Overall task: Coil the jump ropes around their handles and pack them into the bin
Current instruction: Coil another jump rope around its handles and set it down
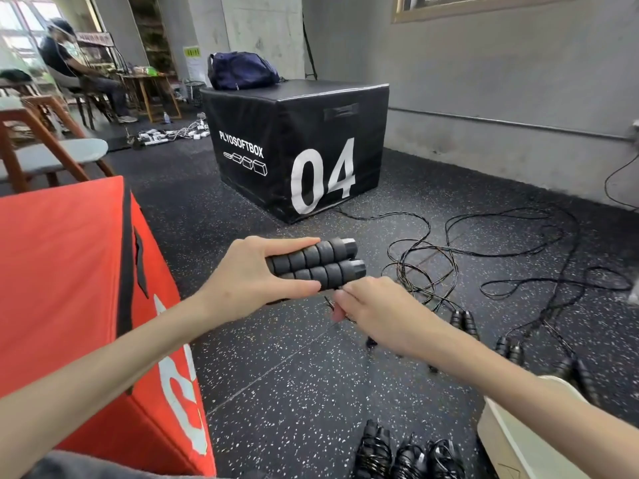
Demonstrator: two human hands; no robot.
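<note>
- Nearest me, at the bottom edge, three black jump ropes already wound round their handles (408, 454) lie on the speckled black rubber floor (294, 375), just beside the cream-coloured bin (511, 440) at my lower right; they look coiled but not yet packed.
- My left hand (249, 278) grips a pair of ribbed black foam handles (318, 262) held side by side, thumb underneath and fingers curled over the top.
- My right hand (373, 309) is just below the free ends of those handles, fingertips pinched on a thin black cord (333, 305); I cannot tell how much of the cord is in that grip.
- I judge I am at the start of coiling this rope: no turns of cord show on the handles yet.
- Next calls for leading the cord up and over the pair, keeping it taut, laying turns side by side while my left hand holds both handles together.
- More uncoiled black ropes (484, 257) sprawl tangled on the floor to my right, their handles (465, 321) near my right forearm; those remain to be done.
- Beside my left arm stands a red padded box (69, 271); a black soft plyo box marked 04 (297, 146) sits well beyond.
</note>
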